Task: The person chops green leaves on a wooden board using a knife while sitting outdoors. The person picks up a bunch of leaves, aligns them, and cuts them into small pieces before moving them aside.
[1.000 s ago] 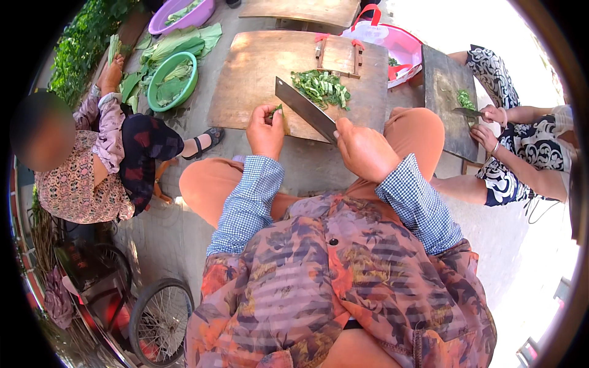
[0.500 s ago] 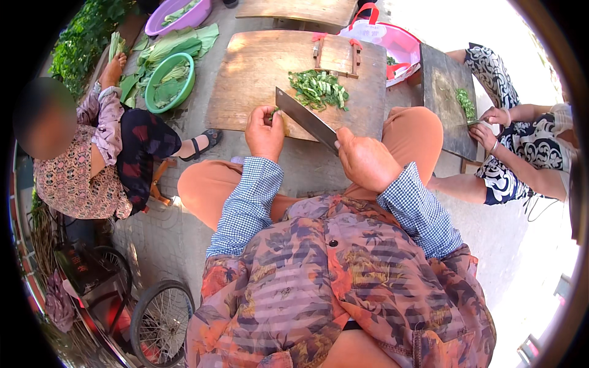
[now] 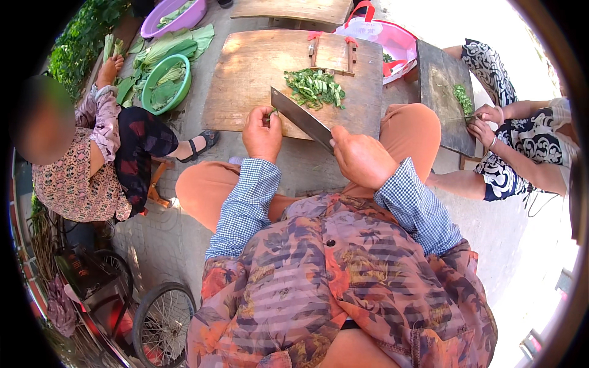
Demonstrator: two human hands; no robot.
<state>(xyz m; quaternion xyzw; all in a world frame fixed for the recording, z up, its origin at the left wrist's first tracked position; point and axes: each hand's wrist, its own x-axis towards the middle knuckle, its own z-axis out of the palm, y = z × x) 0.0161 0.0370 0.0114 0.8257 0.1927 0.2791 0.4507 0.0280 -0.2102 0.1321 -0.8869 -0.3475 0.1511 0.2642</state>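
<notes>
My right hand (image 3: 363, 156) is wrapped round the handle of a cleaver (image 3: 300, 119). Its broad dark blade slants up and left over the near edge of a low wooden board (image 3: 242, 70). Close by the blade's far end, my left hand (image 3: 262, 136) is closed, thumb against fingers. A bit of green leaf (image 3: 273, 113) shows at its fingertips; most of it is hidden. Beyond the blade lies a loose heap of chopped green leaves (image 3: 314, 89) on the board. A small wooden frame with red ends (image 3: 332, 69) rests behind the heap.
On the left a seated person holds up leaf stalks (image 3: 109, 49), beside a green basin (image 3: 186, 86) and a purple basin (image 3: 153, 21). Another person cuts greens on a dark board (image 3: 438, 92) at right. A pink bag (image 3: 399, 46) stands behind. A wheeled cart (image 3: 162, 322) is lower left.
The whole view has shifted slightly. My hands and the cleaver keep nearly the same pose over the board, and the chopped heap looks the same.
</notes>
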